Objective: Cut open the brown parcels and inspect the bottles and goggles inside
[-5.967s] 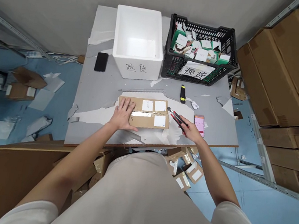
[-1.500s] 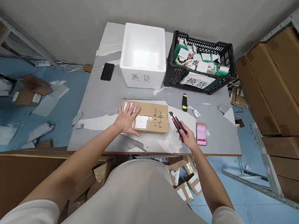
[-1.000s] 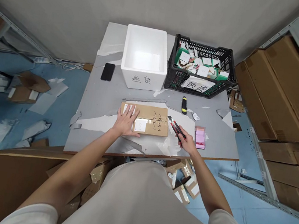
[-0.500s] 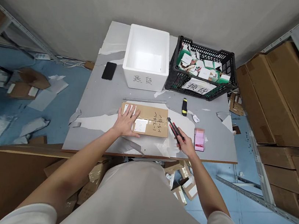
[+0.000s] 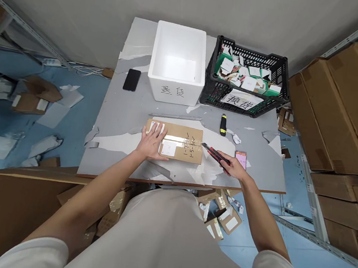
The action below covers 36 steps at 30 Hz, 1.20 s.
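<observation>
A taped cardboard box (image 5: 180,149) with a white label and handwritten marks lies flat near the front of the table. My left hand (image 5: 151,142) rests on its left end, palm down with the fingers spread. In my right hand (image 5: 232,166) is a black and red utility knife (image 5: 216,154), gripped by the handle. Its tip points left, close to the box's right end; whether it touches the cardboard I cannot tell. Just beyond my right hand lies a pink-screened phone (image 5: 241,158), partly covered by the fingers.
Behind the box stand a white foam box (image 5: 174,90) and a black crate (image 5: 274,92) of small cartons. A black phone (image 5: 131,80), a yellow-and-black cutter (image 5: 223,125) and crumpled paper (image 5: 236,139) lie on the table (image 5: 111,115). Shelves of cartons (image 5: 339,107) flank the right side.
My right hand has moved right with the utility knife, which now lies at a flatter angle and partly covers the pink-screened phone. My left hand stays on the box.
</observation>
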Motion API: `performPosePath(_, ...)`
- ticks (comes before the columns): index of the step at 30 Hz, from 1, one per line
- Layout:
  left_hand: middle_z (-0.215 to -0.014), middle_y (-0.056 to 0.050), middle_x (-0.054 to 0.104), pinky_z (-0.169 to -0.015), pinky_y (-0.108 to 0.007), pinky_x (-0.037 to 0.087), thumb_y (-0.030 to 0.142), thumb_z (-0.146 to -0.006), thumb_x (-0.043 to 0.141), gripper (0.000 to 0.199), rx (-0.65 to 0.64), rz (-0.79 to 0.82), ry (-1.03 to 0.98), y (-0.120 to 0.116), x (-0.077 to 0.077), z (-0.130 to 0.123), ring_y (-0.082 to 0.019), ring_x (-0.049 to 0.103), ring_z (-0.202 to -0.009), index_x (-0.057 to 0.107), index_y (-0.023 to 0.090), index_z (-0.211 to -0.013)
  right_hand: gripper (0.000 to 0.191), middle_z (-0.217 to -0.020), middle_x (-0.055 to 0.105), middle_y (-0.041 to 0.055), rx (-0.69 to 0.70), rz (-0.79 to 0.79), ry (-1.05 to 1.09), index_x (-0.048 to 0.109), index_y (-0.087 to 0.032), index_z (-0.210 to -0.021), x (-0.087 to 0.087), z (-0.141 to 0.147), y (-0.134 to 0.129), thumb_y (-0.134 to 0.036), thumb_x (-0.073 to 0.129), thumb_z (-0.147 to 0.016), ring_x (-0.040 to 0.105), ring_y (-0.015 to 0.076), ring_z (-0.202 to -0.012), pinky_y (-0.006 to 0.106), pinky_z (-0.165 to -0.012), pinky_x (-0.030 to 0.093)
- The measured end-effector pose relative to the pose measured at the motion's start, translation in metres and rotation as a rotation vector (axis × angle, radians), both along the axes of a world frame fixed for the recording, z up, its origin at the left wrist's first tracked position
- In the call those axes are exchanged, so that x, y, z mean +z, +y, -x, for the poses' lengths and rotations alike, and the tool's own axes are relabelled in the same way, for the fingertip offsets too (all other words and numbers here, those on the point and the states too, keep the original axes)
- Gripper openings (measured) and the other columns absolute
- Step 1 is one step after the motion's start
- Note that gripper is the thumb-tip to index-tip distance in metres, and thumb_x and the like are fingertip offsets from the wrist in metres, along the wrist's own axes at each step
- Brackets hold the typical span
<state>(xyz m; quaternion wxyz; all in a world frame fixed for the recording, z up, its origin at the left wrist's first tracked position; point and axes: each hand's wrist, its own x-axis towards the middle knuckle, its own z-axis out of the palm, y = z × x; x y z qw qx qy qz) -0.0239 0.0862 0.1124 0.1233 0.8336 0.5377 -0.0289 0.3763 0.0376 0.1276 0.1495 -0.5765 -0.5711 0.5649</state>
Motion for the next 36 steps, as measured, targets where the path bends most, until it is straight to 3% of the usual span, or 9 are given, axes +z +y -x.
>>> performPosePath(7,-0.158,-0.022,0.01,-0.109,-0.067,0.009,0.079,-0.053,0.062,0.128,0.008,0.003,0.007,-0.001,-0.001,0.002,-0.044,0.008,-0.144,0.014,0.012,-0.152,0.067,-0.062,0.051,-0.0033,-0.007,-0.009,0.005,0.039,-0.018,-0.145,-0.006,0.0,-0.017,-0.05,0.05,-0.088,0.04,0.0066,-0.041,0.02,-0.039,0.035)
performPosePath(15,-0.158,-0.021,0.009,-0.11,-0.063,0.015,0.079,-0.056,0.06,0.127,0.014,0.022,0.008,-0.002,0.002,0.002,-0.042,0.005,-0.145,0.012,0.012,-0.152,0.075,-0.064,0.054,-0.0016,-0.161,0.103,0.116,0.036,-0.021,-0.147,-0.02,0.017,-0.07,-0.058,0.053,-0.084,0.042,0.0084,-0.039,0.022,-0.035,0.036)
performPosePath(20,-0.159,-0.02,0.007,-0.11,-0.064,0.013,0.079,-0.057,0.059,0.126,0.009,0.033,0.028,-0.002,0.006,0.001,-0.042,0.003,-0.145,0.011,0.013,-0.152,0.075,-0.074,0.059,0.0018,-0.167,0.067,0.085,0.035,-0.021,-0.147,-0.024,0.007,-0.08,-0.058,0.051,-0.084,0.048,0.0096,-0.044,0.023,-0.038,0.04)
performPosePath(23,-0.159,-0.02,0.006,-0.11,-0.064,0.011,0.08,-0.058,0.058,0.126,0.016,0.032,0.043,-0.004,0.007,-0.001,-0.041,0.002,-0.145,0.01,0.013,-0.153,0.071,-0.084,0.063,0.0052,-0.242,-0.081,-0.103,0.03,-0.021,-0.149,-0.028,-0.002,-0.071,-0.056,0.044,-0.089,0.052,0.0121,-0.051,0.026,-0.046,0.046)
performPosePath(26,-0.158,-0.021,0.007,-0.11,-0.065,0.011,0.081,-0.058,0.057,0.126,0.041,0.008,0.035,-0.009,0.005,-0.004,-0.042,0.002,-0.145,0.011,0.012,-0.152,0.059,-0.103,0.061,0.0108,-0.313,-0.289,-0.441,0.03,-0.02,-0.149,-0.046,0.01,-0.05,-0.042,0.032,-0.094,0.059,0.0172,-0.074,0.033,-0.07,0.052)
performPosePath(29,-0.157,-0.022,0.013,-0.109,-0.069,0.005,0.08,-0.062,0.056,0.118,0.046,-0.047,0.007,-0.017,0.002,-0.005,-0.044,0.004,-0.144,0.017,0.013,-0.152,0.055,-0.117,0.052,0.0156,-0.296,-0.319,-0.732,0.036,-0.019,-0.146,-0.079,0.04,-0.029,-0.028,0.029,-0.092,0.057,0.0228,-0.095,0.04,-0.085,0.048)
performPosePath(33,-0.155,-0.02,0.023,-0.11,-0.068,0.002,0.069,-0.077,0.052,0.091,-0.043,-0.122,-0.066,-0.03,-0.002,-0.004,-0.041,0.015,-0.144,0.031,0.017,-0.148,0.056,-0.11,0.052,0.0163,-0.262,-0.339,-0.9,0.04,-0.021,-0.143,-0.123,0.07,-0.018,-0.022,0.033,-0.087,0.056,0.0258,-0.094,0.042,-0.08,0.048)
performPosePath(36,-0.152,-0.019,0.033,-0.113,-0.062,0.009,0.052,-0.088,0.047,0.064,-0.118,-0.169,-0.129,-0.044,-0.007,-0.004,-0.034,0.027,-0.142,0.041,0.018,-0.142,0.055,-0.103,0.053,0.0153,-0.23,-0.365,-0.917,0.041,-0.021,-0.142,-0.14,0.075,-0.025,-0.021,0.034,-0.087,0.057,0.0263,-0.091,0.041,-0.076,0.048)
